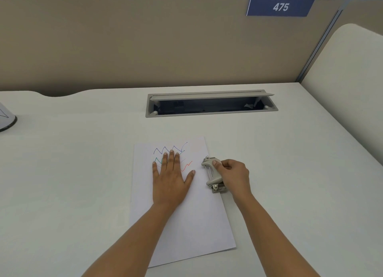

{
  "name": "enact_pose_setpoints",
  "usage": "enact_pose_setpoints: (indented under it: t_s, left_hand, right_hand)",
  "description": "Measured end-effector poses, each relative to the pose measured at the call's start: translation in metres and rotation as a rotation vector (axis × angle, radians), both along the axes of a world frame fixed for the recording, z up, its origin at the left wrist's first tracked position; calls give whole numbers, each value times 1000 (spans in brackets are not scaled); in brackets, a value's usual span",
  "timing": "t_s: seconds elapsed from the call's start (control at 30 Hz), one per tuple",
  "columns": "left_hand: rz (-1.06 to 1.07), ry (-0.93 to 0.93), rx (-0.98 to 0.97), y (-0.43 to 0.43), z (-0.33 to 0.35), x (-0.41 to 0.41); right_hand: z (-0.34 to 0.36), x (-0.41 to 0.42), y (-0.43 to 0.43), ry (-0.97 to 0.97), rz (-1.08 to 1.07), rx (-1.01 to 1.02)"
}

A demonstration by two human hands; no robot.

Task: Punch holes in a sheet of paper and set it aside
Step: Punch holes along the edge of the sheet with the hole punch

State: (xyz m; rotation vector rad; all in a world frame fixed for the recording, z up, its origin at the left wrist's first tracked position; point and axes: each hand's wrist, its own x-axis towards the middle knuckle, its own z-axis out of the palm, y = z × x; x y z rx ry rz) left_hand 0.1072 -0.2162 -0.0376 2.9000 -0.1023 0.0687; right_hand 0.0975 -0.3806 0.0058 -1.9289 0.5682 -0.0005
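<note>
A white sheet of paper [192, 218] with coloured zigzag lines near its far end lies on the desk in front of me. My left hand [171, 177] rests flat on its upper half, fingers spread. A grey hole punch [213, 176] sits at the sheet's right edge, over the paper's border. My right hand [233, 174] is curled around the punch from the right, thumb on its lever.
A grey cable tray [211, 103] with its lid raised is set into the white desk [83, 162] behind the paper. A white object with a dark rim [7, 119] stands at the far left edge. Beige partition walls close the back and right.
</note>
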Motion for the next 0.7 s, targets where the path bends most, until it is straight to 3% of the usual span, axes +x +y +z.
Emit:
enact_pose_setpoints:
  t_s: [0.7]
  left_hand:
    - [-2,6,-4,0,-1,0]
  right_hand:
    - [12,8,-20,7,-55,57]
